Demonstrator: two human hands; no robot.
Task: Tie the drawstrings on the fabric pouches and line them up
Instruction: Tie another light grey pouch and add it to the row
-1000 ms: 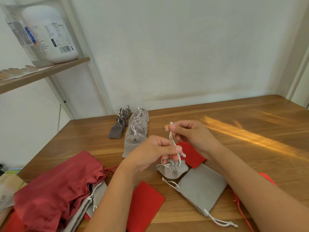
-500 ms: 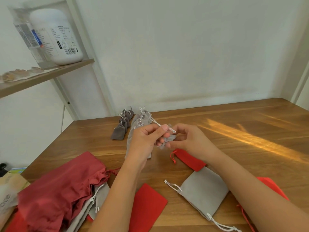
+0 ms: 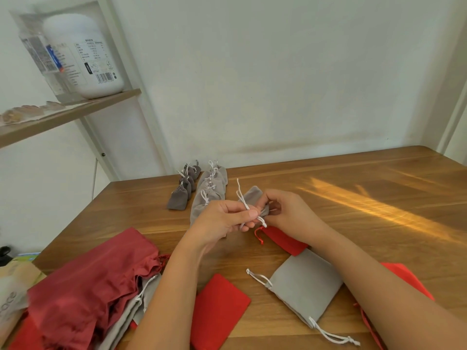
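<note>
Down at the near edge of the table (image 3: 379, 223), plenty waits its turn. A flat red pouch (image 3: 217, 309) lies between the forearms, and just right of it is a flat grey pouch (image 3: 305, 286) with its cords lying loose. A heap of dark red pouches (image 3: 86, 281) sits at near left, with grey ones tucked under it.

Mid-table, here's the action. The small grey pouch (image 3: 254, 195) is up off the wood between both hands, above another red pouch (image 3: 283, 239) lying beneath them. The left hand (image 3: 222, 219) pinches the white drawstring (image 3: 241, 197) between thumb and forefinger, the other fingers curled in, and one end of the cord pokes up free. The right hand (image 3: 290, 210) has its fingers curled round the pouch's gathered neck.

This reads as the tying step, mid-knot. Whether the knot has closed is too small to tell. The next move likely calls for a firm pull on the cord while the right hand steadies the neck. After that, the pouch goes down at the near end of its matching line.

Farther back, that line is waiting. The row of light grey pouches (image 3: 211, 188) runs away from the hands, all cinched, with a row of dark grey pouches (image 3: 183, 192) just to its left. Beyond, at far left, a white jar (image 3: 83, 56) stands on a shelf (image 3: 75, 114).
</note>
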